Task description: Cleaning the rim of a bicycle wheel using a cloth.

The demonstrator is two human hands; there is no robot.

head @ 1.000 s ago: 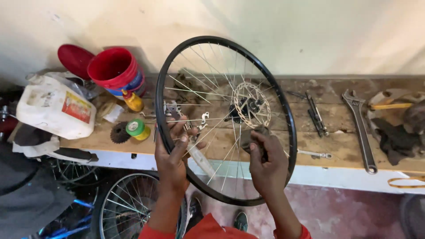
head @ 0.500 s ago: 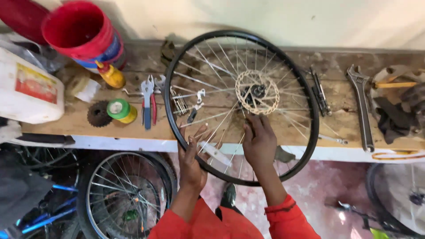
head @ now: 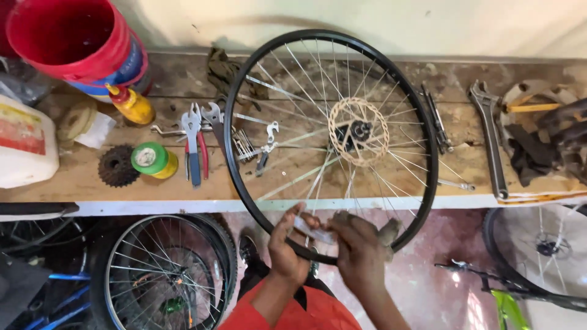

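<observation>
Stretching across the whole view, a worn wooden bench ran along a pale wall, and a black bicycle wheel stood over its front edge, its lower rim hanging past the bench toward the person. Its silver brake disc sat at the hub, right of the wheel's middle. Under the bench, to the left, a second wheel with a tyre leaned near the floor. A red bucket stood at the bench's far left corner, with a white jug just in front of it. A long grey wrench lay well to the right of the wheel. At the bottom rim, the left hand was curled closed around the rim, and the right hand was closed just beside it, both pinching a small pale strip against the rim. Smaller things lay to the left of the wheel: blue-and-red pliers, a dark cog set, a green roll of tape and a yellow bottle.
</observation>
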